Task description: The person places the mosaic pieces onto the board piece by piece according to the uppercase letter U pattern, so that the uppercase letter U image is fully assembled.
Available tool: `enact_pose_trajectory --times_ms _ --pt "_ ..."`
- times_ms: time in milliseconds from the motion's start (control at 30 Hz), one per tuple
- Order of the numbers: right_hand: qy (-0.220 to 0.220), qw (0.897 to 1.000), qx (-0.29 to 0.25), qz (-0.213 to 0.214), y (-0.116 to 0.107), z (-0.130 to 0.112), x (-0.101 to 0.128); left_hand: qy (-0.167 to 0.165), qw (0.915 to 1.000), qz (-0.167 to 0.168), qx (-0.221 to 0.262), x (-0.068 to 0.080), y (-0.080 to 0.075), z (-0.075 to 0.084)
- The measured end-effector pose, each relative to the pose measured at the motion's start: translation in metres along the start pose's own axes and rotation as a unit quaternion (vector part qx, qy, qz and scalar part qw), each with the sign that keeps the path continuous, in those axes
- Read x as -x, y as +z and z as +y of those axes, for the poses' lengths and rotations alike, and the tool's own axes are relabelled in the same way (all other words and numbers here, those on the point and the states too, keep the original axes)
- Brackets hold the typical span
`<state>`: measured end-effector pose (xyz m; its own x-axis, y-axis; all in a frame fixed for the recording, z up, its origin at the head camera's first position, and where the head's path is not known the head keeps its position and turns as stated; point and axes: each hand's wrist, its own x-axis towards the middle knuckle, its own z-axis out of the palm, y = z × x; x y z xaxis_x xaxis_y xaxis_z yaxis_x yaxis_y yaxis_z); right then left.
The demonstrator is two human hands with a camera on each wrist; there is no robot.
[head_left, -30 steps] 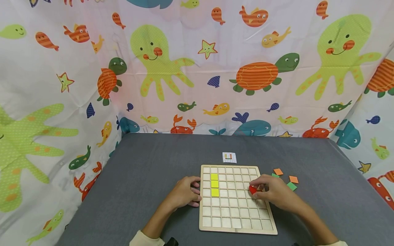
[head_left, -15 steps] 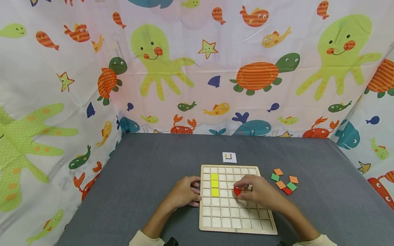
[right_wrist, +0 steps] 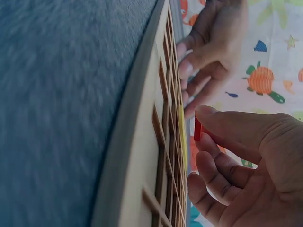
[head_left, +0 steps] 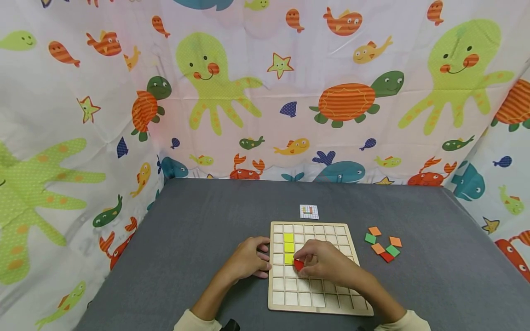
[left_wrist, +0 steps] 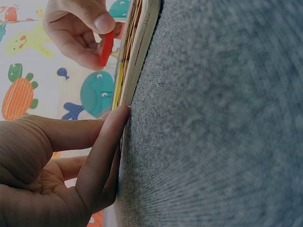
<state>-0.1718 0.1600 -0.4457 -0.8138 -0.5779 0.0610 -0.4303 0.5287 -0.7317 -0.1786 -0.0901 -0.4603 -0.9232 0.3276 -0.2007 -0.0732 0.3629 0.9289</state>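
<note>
My right hand (head_left: 325, 263) pinches a red square tile (head_left: 298, 265) between thumb and fingertips, over the wooden grid board (head_left: 320, 309). In the right wrist view the red tile (right_wrist: 197, 129) stands on edge between thumb and finger, above the grid. Three yellow tiles (head_left: 288, 247) lie in a column in the board's left part, just left of the red one. My left hand (head_left: 247, 258) touches the board's left edge with its fingertips. The left wrist view shows the fingers (left_wrist: 111, 135) right at the board's side (left_wrist: 142, 47).
Right of the board lie loose tiles: several orange (head_left: 395, 242) and green (head_left: 370, 238) ones and a red one (head_left: 387, 257). Behind the board is a small card (head_left: 308, 212) with a coloured pattern on a grid. Grey cloth (head_left: 223, 207) covers the table; a sea-animal curtain (head_left: 248, 101) hangs around it.
My right hand has carried the red tile leftward across the board, from its right side to beside the lowest yellow tile. The loose tiles at right are uncovered. My left hand stays put.
</note>
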Motion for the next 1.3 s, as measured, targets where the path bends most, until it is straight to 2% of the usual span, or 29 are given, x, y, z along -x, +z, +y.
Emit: enact_pose_trajectory --times_ms 333,833,1300 --pt "-0.024 0.998 0.050 -0.016 0.011 -0.004 -0.008 -0.001 1.0000 0.001 0.004 0.000 0.000 0.003" --pt "-0.030 0.998 0.055 -0.031 0.011 -0.007 -0.011 -0.002 1.0000 0.000 0.007 0.002 -0.001 0.005" --pt "-0.017 0.998 0.051 -0.029 0.012 -0.007 -0.013 -0.008 0.9998 -0.003 0.019 0.000 -0.001 0.002"
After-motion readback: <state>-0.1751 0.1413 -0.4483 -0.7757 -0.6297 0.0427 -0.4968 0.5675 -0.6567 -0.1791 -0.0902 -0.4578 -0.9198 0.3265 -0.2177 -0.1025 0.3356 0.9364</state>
